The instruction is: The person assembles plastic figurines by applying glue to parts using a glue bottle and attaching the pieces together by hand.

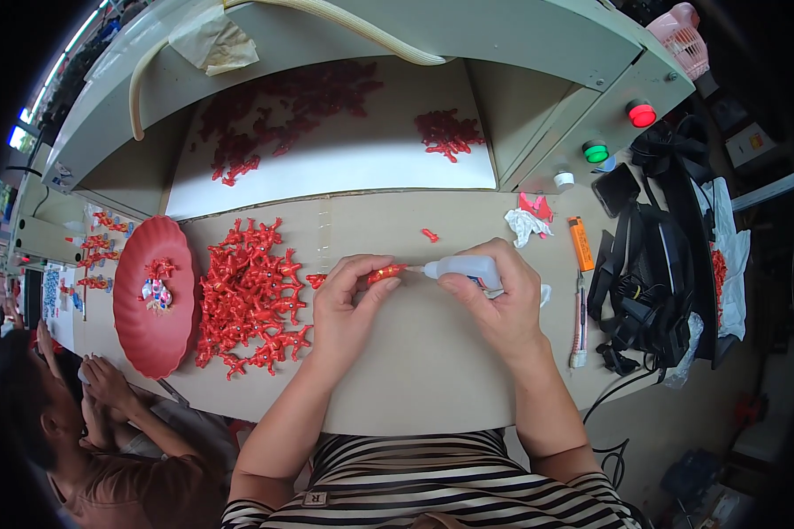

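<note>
Pinched between the fingers of my left hand (346,309) is a small red plastic figure piece (385,274); another red bit shows at the hand's left side. My right hand (510,300) grips a small translucent white squeeze bottle (464,267) lying almost level. Its thin nozzle points left and meets or nearly meets the red piece; I cannot tell which. A heap of red plastic figures (251,295) lies left of my left hand. One loose red piece (429,235) rests on the table beyond my hands.
A scalloped red dish (128,326) with small parts stands left. More red pieces (450,132) lie inside the grey machine (529,44). At right are an orange box (580,244), a cutter knife (579,326), crumpled tissue (527,226) and a black bag (648,273). Another person (106,476) sits at lower left.
</note>
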Tool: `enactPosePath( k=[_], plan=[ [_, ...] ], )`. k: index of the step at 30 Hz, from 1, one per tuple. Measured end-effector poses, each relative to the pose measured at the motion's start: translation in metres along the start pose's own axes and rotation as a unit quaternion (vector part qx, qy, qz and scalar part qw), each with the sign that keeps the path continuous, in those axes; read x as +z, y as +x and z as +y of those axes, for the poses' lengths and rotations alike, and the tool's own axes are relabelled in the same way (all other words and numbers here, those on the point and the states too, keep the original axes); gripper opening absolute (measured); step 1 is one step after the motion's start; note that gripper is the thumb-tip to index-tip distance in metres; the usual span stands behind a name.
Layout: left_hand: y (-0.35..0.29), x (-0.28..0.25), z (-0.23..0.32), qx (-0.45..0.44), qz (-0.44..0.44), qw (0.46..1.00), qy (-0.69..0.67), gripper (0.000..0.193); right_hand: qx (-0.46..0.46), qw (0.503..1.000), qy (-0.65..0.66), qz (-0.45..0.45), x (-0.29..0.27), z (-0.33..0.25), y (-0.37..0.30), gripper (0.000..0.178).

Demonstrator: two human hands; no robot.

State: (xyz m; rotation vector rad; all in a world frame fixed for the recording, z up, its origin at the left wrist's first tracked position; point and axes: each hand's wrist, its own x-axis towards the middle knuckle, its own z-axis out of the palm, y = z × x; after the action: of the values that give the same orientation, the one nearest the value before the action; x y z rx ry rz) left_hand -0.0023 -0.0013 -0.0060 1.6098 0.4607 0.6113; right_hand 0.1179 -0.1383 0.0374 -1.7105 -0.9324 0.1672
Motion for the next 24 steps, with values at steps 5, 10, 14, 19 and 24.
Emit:
enactPosePath(
  k=[5, 10, 14, 19, 24],
  plan=[
    [-0.0002, 0.0003, -0.0022, 0.005, 0.005, 1.000, -0.006, 0.021, 0.002, 1.000, 0.001, -0.011, 0.0005, 0.0017, -0.0009, 0.025],
    [-0.0006, 0.0018, -0.0001, 0.002, 0.009, 1.000, -0.010, 0.021, 0.007, 0.999, 0.032, -0.009, 0.0026, 0.0036, -0.0026, 0.024],
    [-0.0022, 0.0011, -0.0033, -0.037, 0.003, 0.999, -0.029, 0.022, -0.004, 0.999, 0.032, -0.007, 0.0034, 0.0053, -0.0028, 0.025],
    [-0.0029, 0.0007, -0.0048, -0.042, 0.005, 0.999, -0.021, 0.023, -0.007, 1.000, 0.024, -0.004, 0.0035, 0.0034, -0.0022, 0.025],
    [-0.0030, 0.0012, -0.0055, -0.045, 0.009, 0.999, -0.024, 0.023, 0.000, 1.000, 0.015, -0.002, 0.0032, 0.0012, -0.0018, 0.025]
  ],
)
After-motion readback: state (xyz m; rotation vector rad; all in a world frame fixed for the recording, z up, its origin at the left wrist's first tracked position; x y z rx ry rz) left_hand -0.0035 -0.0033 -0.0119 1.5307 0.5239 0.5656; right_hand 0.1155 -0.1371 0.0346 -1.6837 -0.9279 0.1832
